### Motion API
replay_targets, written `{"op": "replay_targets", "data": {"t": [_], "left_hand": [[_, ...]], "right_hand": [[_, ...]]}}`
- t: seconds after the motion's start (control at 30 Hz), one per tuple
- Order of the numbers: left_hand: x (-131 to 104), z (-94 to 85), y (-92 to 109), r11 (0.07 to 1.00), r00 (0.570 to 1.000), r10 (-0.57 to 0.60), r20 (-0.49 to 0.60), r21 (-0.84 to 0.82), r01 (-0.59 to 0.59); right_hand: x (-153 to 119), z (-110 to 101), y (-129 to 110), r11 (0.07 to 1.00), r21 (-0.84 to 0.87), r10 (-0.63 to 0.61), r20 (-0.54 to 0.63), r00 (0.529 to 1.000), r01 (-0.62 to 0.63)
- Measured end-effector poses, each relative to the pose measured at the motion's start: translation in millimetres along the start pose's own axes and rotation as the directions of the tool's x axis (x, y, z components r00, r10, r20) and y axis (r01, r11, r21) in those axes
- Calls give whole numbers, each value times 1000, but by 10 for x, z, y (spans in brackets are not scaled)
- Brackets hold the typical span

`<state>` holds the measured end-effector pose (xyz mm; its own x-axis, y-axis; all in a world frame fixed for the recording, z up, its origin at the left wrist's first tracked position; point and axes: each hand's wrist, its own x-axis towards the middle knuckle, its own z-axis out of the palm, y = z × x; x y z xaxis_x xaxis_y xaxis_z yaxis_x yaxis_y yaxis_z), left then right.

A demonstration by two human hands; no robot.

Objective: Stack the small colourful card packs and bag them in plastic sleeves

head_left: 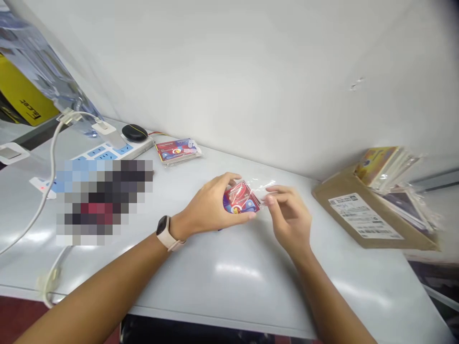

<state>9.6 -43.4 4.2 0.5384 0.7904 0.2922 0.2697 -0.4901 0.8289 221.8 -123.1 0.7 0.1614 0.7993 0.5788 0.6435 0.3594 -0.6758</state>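
My left hand, with a watch on its wrist, is closed around a stack of red and blue cards just over the middle of the table. A clear plastic sleeve covers part of the stack and sticks out past its right end. Thumb and fingers of my right hand pinch the loose end of that sleeve. Against the wall at the left lies another plastic-wrapped pack of similar cards, touched by neither hand.
At the right, a cardboard box with a white label holds several wrapped packs. To the left are a power strip with a white cable, a round black object and a blurred-out patch. The wall rises behind the table.
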Motion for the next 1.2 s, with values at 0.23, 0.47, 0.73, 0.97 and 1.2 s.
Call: {"op": "replay_targets", "data": {"t": [0.23,0.47,0.73,0.97,1.2], "left_hand": [[60,-50,-43,847,937,-194,291,-433,310],[69,-6,-71,646,899,-199,391,-637,420],[71,2,-116,631,906,-194,377,-659,409],[72,-6,-63,639,908,-178,380,-657,400],[11,-6,-13,678,867,-208,452,-572,461]], "right_hand": [[-17,7,-66,999,35,23,-24,999,-22],[-56,68,40,910,298,309,-28,951,-288],[-40,89,42,819,348,385,258,886,-456],[-14,116,36,819,336,396,257,881,-466],[-20,159,2,801,362,428,211,879,-477]]}}
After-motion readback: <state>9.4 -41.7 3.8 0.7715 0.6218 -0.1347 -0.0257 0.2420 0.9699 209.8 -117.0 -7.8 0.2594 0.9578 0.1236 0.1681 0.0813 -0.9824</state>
